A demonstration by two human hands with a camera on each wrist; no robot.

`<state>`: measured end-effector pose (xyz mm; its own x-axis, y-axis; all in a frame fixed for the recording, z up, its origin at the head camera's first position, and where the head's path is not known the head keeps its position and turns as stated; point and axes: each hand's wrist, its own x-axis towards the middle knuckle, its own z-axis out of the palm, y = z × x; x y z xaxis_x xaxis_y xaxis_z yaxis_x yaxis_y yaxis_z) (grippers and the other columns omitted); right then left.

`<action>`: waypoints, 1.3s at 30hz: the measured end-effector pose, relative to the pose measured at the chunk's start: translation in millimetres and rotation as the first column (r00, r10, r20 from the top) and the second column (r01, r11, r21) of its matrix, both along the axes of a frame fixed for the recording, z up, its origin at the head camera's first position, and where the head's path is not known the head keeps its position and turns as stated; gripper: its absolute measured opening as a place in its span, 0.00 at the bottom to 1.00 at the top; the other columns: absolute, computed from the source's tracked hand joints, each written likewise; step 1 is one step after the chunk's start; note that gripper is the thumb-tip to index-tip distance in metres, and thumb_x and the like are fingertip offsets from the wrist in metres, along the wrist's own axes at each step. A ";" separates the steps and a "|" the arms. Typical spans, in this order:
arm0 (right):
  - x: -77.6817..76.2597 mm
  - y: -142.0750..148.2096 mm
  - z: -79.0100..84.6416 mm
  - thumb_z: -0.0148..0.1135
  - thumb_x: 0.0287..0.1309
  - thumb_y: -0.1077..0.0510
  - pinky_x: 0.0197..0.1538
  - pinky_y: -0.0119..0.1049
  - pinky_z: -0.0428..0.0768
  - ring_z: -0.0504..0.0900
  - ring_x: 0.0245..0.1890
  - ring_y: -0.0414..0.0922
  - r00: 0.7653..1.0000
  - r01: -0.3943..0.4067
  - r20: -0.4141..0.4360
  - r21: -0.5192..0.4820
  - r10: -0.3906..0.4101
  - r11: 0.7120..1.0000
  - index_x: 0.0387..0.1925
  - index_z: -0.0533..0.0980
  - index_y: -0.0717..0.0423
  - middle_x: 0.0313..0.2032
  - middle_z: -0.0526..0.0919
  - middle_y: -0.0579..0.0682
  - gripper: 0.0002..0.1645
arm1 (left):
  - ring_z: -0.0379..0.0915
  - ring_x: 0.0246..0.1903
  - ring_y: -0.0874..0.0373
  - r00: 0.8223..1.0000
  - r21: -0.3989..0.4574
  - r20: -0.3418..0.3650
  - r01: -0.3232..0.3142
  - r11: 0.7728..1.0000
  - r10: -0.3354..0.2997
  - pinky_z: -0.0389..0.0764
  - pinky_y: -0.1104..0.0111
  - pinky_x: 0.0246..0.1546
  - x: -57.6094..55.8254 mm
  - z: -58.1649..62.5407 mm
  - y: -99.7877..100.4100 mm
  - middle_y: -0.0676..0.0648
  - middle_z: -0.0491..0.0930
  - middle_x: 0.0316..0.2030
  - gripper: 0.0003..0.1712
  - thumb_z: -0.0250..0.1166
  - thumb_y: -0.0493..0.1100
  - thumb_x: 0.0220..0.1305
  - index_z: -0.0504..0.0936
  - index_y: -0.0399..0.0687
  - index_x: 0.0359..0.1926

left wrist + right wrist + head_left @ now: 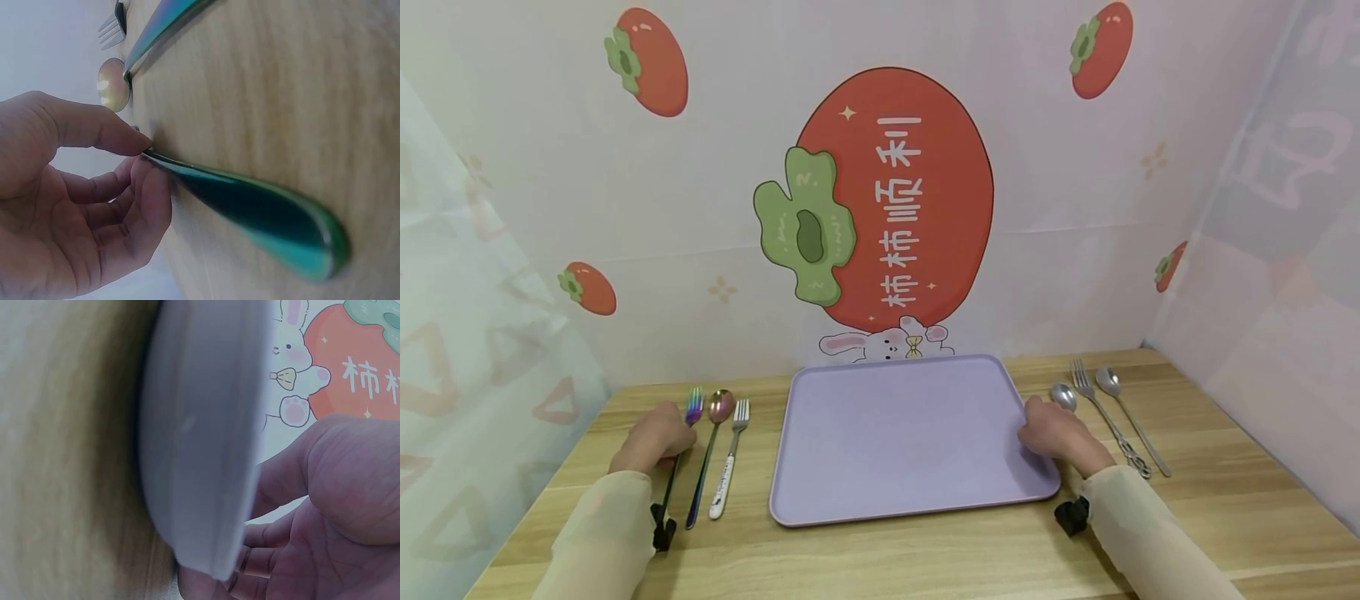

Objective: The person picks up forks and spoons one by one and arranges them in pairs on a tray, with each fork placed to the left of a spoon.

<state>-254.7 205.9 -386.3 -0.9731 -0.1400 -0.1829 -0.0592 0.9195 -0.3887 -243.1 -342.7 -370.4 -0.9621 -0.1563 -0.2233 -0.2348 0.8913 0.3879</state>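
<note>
My left hand [655,437] pinches the handle of a rainbow-coloured metal fork [695,406] between thumb and fingertips. In the left wrist view the fork's broad green handle end [281,219] lies close to the wooden table. Just right of that hand lie a rainbow-coloured spoon [703,467] and a fork with a white patterned handle [722,487]. My right hand [1060,433] grips the right rim of a pale purple tray [895,442], thumb on the tray's side and fingers round the outer edge. The tray wall [206,437] partly hides these fingertips.
Beside the right hand lie a small silver spoon [1063,395], a silver fork [1101,408] with an ornate handle and a long silver spoon [1131,417]. A printed wall cloth [715,208] stands behind the wooden table [880,558].
</note>
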 end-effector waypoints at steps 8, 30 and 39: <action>-0.6 0.5 -3.6 0.51 0.59 0.65 0.28 0.40 0.73 0.74 0.26 0.51 1.000 0.000 -0.001 0.000 0.000 1.000 0.49 0.67 0.80 0.31 0.75 0.59 0.21 | 0.68 0.15 0.59 1.000 0.020 0.019 -0.014 1.000 0.013 0.71 0.73 0.16 0.2 -3.3 -2.5 0.44 0.71 0.20 0.05 0.56 0.34 0.51 0.69 0.40 0.22; -1.3 1.1 -4.1 0.50 0.59 0.66 0.27 0.40 0.72 0.74 0.25 0.51 1.000 0.001 0.003 0.003 -0.001 1.000 0.49 0.67 0.81 0.30 0.74 0.59 0.21 | 0.60 0.14 0.62 0.999 -0.008 -0.025 0.040 0.999 -0.040 0.64 0.72 0.16 2.8 1.8 -1.2 0.51 0.66 0.14 0.18 0.59 0.40 0.61 0.65 0.49 0.17; -1.8 1.2 -3.6 0.51 0.59 0.65 0.27 0.40 0.73 0.74 0.26 0.51 1.000 -0.001 0.003 0.012 0.001 1.000 0.50 0.66 0.82 0.31 0.75 0.60 0.23 | 0.59 0.12 0.63 0.995 -0.005 -0.062 0.084 0.996 -0.084 0.63 0.72 0.15 4.2 10.9 -4.7 0.54 0.62 0.11 0.23 0.57 0.41 0.65 0.61 0.52 0.14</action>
<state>-256.6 207.2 -389.9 -0.9725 -0.1387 -0.1871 -0.0591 0.9240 -0.3778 -238.9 -347.4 -359.5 -0.9840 -0.0749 -0.1619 -0.1345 0.9077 0.3974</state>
